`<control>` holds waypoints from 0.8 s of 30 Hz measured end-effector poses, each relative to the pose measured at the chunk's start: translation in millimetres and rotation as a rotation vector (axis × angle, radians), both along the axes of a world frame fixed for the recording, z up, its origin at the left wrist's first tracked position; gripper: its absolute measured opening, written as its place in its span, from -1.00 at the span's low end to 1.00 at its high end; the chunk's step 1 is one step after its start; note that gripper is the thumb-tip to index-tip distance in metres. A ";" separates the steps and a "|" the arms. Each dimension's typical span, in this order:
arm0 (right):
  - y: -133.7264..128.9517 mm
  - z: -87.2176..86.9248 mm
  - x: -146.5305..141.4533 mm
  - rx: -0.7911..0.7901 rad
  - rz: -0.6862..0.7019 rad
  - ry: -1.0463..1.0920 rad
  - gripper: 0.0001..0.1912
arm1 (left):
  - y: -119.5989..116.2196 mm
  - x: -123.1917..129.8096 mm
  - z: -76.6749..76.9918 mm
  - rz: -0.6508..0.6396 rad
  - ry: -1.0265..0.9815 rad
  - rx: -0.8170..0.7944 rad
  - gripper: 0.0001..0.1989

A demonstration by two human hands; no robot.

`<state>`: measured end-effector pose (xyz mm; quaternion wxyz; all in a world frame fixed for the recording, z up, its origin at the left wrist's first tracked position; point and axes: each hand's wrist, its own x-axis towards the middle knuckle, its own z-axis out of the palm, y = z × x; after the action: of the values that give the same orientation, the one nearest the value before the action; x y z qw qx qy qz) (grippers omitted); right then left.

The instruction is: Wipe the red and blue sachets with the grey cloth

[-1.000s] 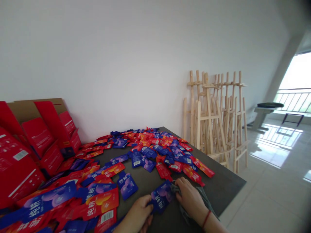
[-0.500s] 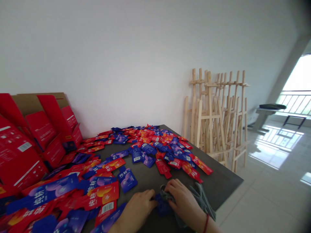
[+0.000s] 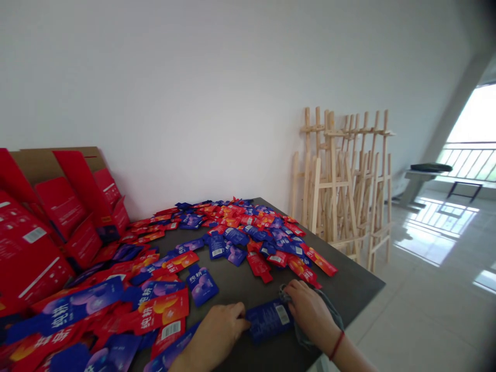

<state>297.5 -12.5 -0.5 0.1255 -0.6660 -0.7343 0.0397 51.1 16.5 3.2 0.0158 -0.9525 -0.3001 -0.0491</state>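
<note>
A blue foil sachet (image 3: 268, 320) lies flat on the dark table top (image 3: 349, 292), its barcode side facing up. My left hand (image 3: 219, 330) pinches the sachet's left end. My right hand (image 3: 308, 310) presses a crumpled grey cloth (image 3: 323, 315) onto its right end, and the cloth hides part of the sachet. Just beyond my hands, a red sachet (image 3: 259, 267) lies at the edge of a spread of mixed red and blue sachets (image 3: 232, 232). Another blue sachet (image 3: 201, 285) lies left of my left hand.
Many sachets cover the table's left side, against open red display boxes (image 3: 50, 217). Wooden easels (image 3: 341, 181) lean against the white wall behind the table's far right corner. A tiled floor lies right of the table, with a railing (image 3: 468, 161) beyond.
The blue sachet has gone from bunched under the cloth to lying flat and crosswise, barcode side up. My hands have moved apart, holding its two ends.
</note>
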 end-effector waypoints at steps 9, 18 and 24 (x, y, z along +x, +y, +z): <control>-30.7 2.9 -54.6 -0.066 0.380 0.051 -0.75 | 0.2 -0.8 -9.8 0.008 -0.025 0.027 -0.83; -29.0 -10.7 -20.5 -0.006 0.144 0.079 -0.64 | -0.8 -0.2 2.8 -0.017 0.023 0.019 -0.84; -12.0 10.5 -21.9 0.037 0.044 0.049 -0.66 | -0.4 -0.2 0.8 0.004 0.024 -0.002 -0.84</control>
<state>275.6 -24.4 10.0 0.1548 -0.6460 -0.7461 0.0452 50.8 16.1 3.9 0.0185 -0.9525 -0.3017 -0.0373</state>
